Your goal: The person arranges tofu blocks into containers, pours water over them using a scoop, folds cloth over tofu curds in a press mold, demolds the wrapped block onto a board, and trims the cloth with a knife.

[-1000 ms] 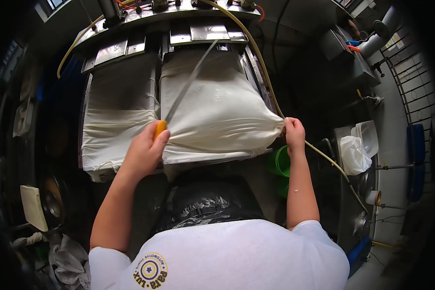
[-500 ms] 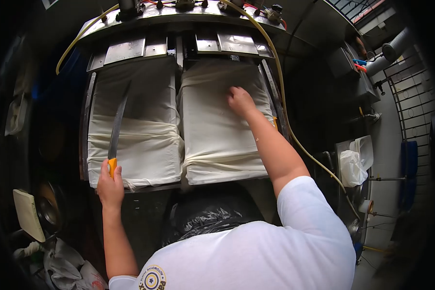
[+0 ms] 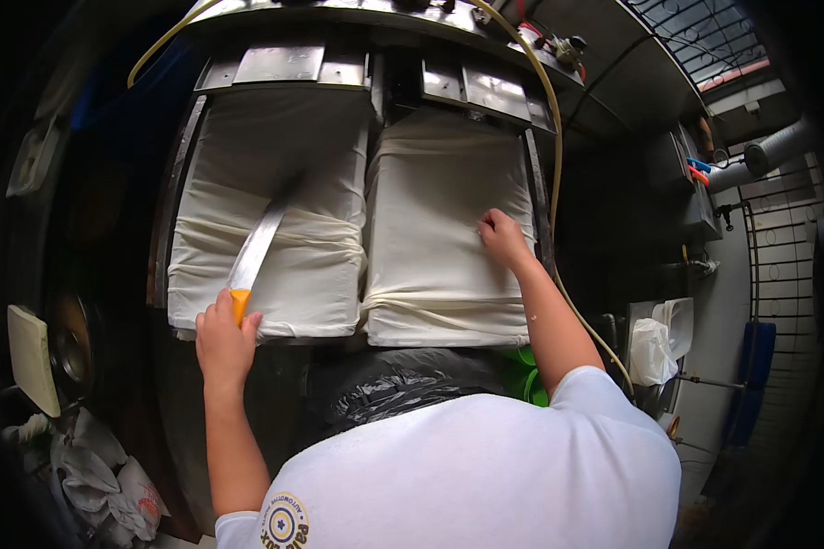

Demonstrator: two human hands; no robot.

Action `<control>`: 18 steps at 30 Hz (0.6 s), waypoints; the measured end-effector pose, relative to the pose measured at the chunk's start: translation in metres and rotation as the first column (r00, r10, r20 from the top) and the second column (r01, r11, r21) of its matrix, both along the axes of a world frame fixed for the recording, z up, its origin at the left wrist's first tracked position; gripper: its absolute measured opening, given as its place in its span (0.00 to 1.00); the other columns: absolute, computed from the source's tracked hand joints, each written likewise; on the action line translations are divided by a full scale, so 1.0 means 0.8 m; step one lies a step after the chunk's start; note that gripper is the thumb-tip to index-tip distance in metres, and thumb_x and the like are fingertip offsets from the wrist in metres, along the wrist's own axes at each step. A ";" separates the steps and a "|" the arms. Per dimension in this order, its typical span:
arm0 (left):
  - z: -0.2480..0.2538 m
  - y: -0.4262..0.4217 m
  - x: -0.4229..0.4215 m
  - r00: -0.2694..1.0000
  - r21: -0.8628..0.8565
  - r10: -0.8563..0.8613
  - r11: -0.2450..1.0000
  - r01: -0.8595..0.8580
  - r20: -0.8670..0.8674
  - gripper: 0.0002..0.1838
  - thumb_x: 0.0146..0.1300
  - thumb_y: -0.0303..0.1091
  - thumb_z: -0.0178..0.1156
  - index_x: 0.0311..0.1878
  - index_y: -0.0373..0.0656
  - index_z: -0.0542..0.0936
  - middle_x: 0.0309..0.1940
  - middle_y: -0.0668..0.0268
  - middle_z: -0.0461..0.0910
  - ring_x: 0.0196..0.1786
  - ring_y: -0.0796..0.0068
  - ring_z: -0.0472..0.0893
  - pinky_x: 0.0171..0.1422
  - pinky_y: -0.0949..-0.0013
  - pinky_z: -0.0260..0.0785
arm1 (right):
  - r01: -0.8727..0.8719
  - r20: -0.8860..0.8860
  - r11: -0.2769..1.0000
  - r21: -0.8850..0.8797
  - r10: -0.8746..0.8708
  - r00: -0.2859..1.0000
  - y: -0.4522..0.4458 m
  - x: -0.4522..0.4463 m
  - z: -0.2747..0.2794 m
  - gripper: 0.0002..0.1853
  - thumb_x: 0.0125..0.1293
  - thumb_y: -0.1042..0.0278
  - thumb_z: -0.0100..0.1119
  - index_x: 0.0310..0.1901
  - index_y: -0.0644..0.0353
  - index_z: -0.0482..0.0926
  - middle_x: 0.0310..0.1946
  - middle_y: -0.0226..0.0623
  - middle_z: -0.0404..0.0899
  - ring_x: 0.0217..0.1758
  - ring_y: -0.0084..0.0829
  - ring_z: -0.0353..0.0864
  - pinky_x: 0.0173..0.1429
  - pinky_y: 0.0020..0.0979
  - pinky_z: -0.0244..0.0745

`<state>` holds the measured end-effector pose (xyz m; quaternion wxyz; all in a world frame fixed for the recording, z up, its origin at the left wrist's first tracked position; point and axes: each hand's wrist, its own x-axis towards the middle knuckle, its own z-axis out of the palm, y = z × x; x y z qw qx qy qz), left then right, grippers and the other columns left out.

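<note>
My left hand (image 3: 226,340) is closed around the orange handle of a long knife (image 3: 257,245). The blade points away from me over the left cloth-wrapped block (image 3: 275,151), its far end blurred by motion. White cloth covers this block, with bunched folds across its middle. My right hand (image 3: 505,240) is over the right side of a second cloth-wrapped block (image 3: 430,238), fingers curled together. Whether cloth or something small is between those fingers cannot be made out. Twisted folds of cloth cross the near end of the right block.
Metal plates (image 3: 281,64) stand behind both blocks, below a machine with a yellow hose (image 3: 553,119). A black plastic bag (image 3: 403,384) is in front of me. Plastic bags (image 3: 101,476) lie at lower left, and a white bag (image 3: 653,352) hangs at right.
The knife has swung rightward, its blade now angled more across the left block. My right hand has drawn back toward me, staying over the right block. The camera view has shifted.
</note>
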<state>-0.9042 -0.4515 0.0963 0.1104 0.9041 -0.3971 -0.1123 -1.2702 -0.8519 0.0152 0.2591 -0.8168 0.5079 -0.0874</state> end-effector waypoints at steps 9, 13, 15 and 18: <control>-0.011 -0.014 0.010 0.982 -0.166 0.190 0.968 -0.187 0.006 0.24 0.72 0.38 0.66 0.65 0.35 0.77 0.49 0.47 0.84 0.54 0.43 0.82 0.61 0.47 0.74 | -0.120 -0.084 0.967 -0.223 0.103 0.991 -0.128 0.052 -0.064 0.14 0.74 0.69 0.55 0.55 0.65 0.82 0.52 0.55 0.86 0.58 0.56 0.85 0.62 0.49 0.80; -0.007 -0.039 0.018 0.938 -0.141 0.058 0.990 -0.010 0.342 0.26 0.74 0.40 0.65 0.68 0.34 0.75 0.58 0.47 0.81 0.60 0.44 0.78 0.68 0.48 0.69 | -0.161 -0.371 0.979 -0.122 0.105 0.923 -0.153 0.085 -0.108 0.17 0.75 0.70 0.51 0.60 0.64 0.81 0.60 0.55 0.82 0.63 0.56 0.84 0.69 0.50 0.79; 0.003 -0.048 0.000 0.950 -0.147 0.071 0.989 -0.027 0.303 0.26 0.74 0.40 0.66 0.67 0.33 0.76 0.63 0.46 0.78 0.65 0.44 0.75 0.71 0.48 0.67 | -0.213 -0.431 0.970 -0.120 0.142 0.891 -0.162 0.088 -0.110 0.18 0.75 0.69 0.51 0.62 0.62 0.81 0.63 0.55 0.81 0.63 0.55 0.84 0.70 0.50 0.79; 0.014 -0.055 -0.040 0.964 -0.240 0.058 0.971 0.006 0.259 0.24 0.74 0.39 0.66 0.64 0.32 0.78 0.61 0.47 0.79 0.64 0.45 0.76 0.72 0.49 0.67 | -0.206 -0.436 0.977 -0.058 0.161 0.885 -0.186 0.080 -0.144 0.18 0.76 0.68 0.51 0.63 0.62 0.80 0.64 0.56 0.80 0.64 0.56 0.83 0.69 0.51 0.80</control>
